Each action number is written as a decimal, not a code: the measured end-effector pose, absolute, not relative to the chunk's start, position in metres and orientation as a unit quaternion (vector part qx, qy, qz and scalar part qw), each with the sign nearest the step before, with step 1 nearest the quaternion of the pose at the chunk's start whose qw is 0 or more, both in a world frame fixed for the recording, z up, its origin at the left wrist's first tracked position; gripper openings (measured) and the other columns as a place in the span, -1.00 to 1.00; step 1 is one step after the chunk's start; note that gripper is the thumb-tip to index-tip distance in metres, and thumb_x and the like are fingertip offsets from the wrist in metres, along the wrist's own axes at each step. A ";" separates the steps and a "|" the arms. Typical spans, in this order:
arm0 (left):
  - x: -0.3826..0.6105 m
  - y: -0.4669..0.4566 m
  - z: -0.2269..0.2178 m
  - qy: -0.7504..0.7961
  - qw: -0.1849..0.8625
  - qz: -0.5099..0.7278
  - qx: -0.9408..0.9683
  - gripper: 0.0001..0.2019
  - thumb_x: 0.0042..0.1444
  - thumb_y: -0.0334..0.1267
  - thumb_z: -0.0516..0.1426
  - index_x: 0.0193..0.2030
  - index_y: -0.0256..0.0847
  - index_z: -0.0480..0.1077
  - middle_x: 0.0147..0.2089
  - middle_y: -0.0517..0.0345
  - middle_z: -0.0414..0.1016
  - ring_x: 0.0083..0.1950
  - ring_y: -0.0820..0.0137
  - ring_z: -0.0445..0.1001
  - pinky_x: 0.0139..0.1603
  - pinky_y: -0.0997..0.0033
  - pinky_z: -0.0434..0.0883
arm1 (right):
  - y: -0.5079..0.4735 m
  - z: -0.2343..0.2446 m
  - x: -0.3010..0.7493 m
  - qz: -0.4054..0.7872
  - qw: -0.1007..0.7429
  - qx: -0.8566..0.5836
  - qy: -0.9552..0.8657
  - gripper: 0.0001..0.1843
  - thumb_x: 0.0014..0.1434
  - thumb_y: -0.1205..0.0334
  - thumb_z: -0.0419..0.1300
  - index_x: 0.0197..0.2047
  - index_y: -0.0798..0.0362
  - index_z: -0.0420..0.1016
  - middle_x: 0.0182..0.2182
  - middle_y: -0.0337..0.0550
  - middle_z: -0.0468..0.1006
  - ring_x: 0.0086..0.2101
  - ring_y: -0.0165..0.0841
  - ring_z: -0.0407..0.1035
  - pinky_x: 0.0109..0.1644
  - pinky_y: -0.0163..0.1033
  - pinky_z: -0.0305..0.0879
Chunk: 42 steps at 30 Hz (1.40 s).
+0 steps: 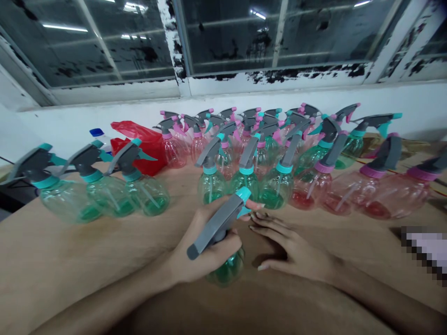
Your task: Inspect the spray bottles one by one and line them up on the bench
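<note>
My left hand (206, 246) is wrapped round the neck of a green spray bottle (228, 270) with a grey and teal trigger head, close to my body. Its nozzle points away and to the right. To the right of this bottle, my right hand (296, 249) rests on the table with fingers spread and holds nothing. Just beyond my hands stand more green spray bottles (272, 188), beside pink ones (310, 188) with pink collars. Three green spray bottles (146, 195) form a group at the left.
Many pink and green bottles (176, 151) crowd the back of the wooden table (139, 251). A red plastic bag (150, 149) and a blue-capped bottle (99, 135) are at the back left. A pixelated patch (428, 249) lies at the right. A window (279, 37) rises behind.
</note>
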<state>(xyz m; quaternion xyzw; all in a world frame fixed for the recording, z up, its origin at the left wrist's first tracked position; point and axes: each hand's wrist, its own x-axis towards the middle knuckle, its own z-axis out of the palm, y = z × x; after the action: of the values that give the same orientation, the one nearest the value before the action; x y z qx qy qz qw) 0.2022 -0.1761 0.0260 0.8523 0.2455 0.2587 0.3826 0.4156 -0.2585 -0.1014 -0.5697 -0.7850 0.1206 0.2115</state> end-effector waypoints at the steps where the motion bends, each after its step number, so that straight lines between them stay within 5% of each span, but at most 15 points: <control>1: 0.202 -0.176 0.026 0.239 0.398 0.255 0.848 -0.52 -0.17 -0.43 0.02 -0.04 -0.15 0.43 -0.32 0.19 0.57 -0.51 0.42 0.43 -0.50 0.50 0.40 | -0.258 -0.102 0.416 0.119 0.215 -0.566 -0.787 -0.21 0.06 -0.24 0.15 0.27 -0.08 0.13 0.28 -0.14 0.14 0.25 -0.15 -0.01 0.29 0.08 -0.01; 10: 0.202 -0.175 0.024 0.221 0.435 0.248 0.837 -0.51 -0.17 -0.46 0.01 -0.03 -0.17 0.41 -0.17 0.13 0.55 -0.48 0.41 0.44 -0.51 0.47 0.37 | -0.258 -0.104 0.416 0.117 0.230 -0.560 -0.787 -0.21 0.06 -0.20 0.17 0.29 -0.12 0.10 0.27 -0.14 0.16 0.24 -0.13 0.02 0.28 0.12 -0.01; 17: 0.201 -0.175 0.026 0.196 0.426 0.277 0.839 -0.66 -0.13 -0.48 0.03 -0.18 -0.18 0.43 -0.21 0.15 0.52 -0.32 0.37 0.49 -0.24 0.41 0.45 | -0.258 -0.104 0.416 0.107 0.231 -0.560 -0.788 -0.23 0.07 -0.21 0.16 0.27 -0.11 0.13 0.26 -0.13 0.17 0.23 -0.14 0.04 0.27 0.11 0.03; 25: 0.196 -0.174 0.026 0.217 0.387 0.265 0.856 -0.79 -0.10 -0.40 0.02 -0.34 -0.15 0.42 -0.39 0.20 0.45 -0.48 0.42 0.37 -0.42 0.42 0.36 | -0.258 -0.104 0.417 0.110 0.213 -0.560 -0.793 -0.22 0.08 -0.22 0.14 0.29 -0.09 0.10 0.28 -0.13 0.14 0.25 -0.15 -0.01 0.28 0.10 0.01; 29: 0.198 -0.174 0.027 0.257 0.391 0.243 0.849 -0.70 -0.07 -0.41 0.01 -0.19 -0.10 0.41 -0.44 0.27 0.45 -0.55 0.43 0.34 -0.47 0.43 0.36 | -0.258 -0.104 0.418 0.112 0.213 -0.560 -0.793 -0.24 0.08 -0.21 0.14 0.28 -0.10 0.11 0.27 -0.13 0.16 0.25 -0.13 0.00 0.28 0.12 0.01; 34: 0.202 -0.174 0.024 0.259 0.390 0.308 0.828 -0.63 -0.04 -0.45 0.04 -0.07 -0.10 0.39 -0.27 0.19 0.50 -0.20 0.34 0.49 -0.22 0.42 0.44 | -0.258 -0.105 0.418 0.116 0.232 -0.556 -0.789 -0.29 0.11 -0.16 0.15 0.27 -0.12 0.12 0.27 -0.13 0.17 0.24 -0.13 0.02 0.28 0.13 0.02; 38: 0.202 -0.174 0.023 0.254 0.390 0.300 0.833 -0.58 -0.09 -0.49 0.04 -0.04 -0.14 0.39 -0.37 0.22 0.47 -0.26 0.36 0.50 -0.24 0.44 0.45 | -0.258 -0.104 0.417 0.115 0.225 -0.560 -0.789 -0.29 0.12 -0.16 0.13 0.27 -0.11 0.13 0.27 -0.14 0.16 0.25 -0.14 0.00 0.28 0.11 0.02; 42: 0.203 -0.175 0.021 0.251 0.411 0.290 0.827 -0.57 -0.09 -0.46 0.04 -0.03 -0.12 0.39 -0.22 0.18 0.52 -0.28 0.39 0.51 -0.23 0.45 0.47 | -0.258 -0.101 0.416 0.117 0.212 -0.567 -0.787 -0.31 0.13 -0.16 0.12 0.27 -0.07 0.15 0.27 -0.15 0.17 0.25 -0.17 -0.01 0.29 0.07 0.01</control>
<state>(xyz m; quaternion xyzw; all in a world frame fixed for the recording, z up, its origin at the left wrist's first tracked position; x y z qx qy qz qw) 0.2029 -0.1749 0.0214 0.8270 0.2508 0.2897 0.4114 0.4162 -0.2584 -0.1011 -0.5671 -0.7873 0.1165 0.2119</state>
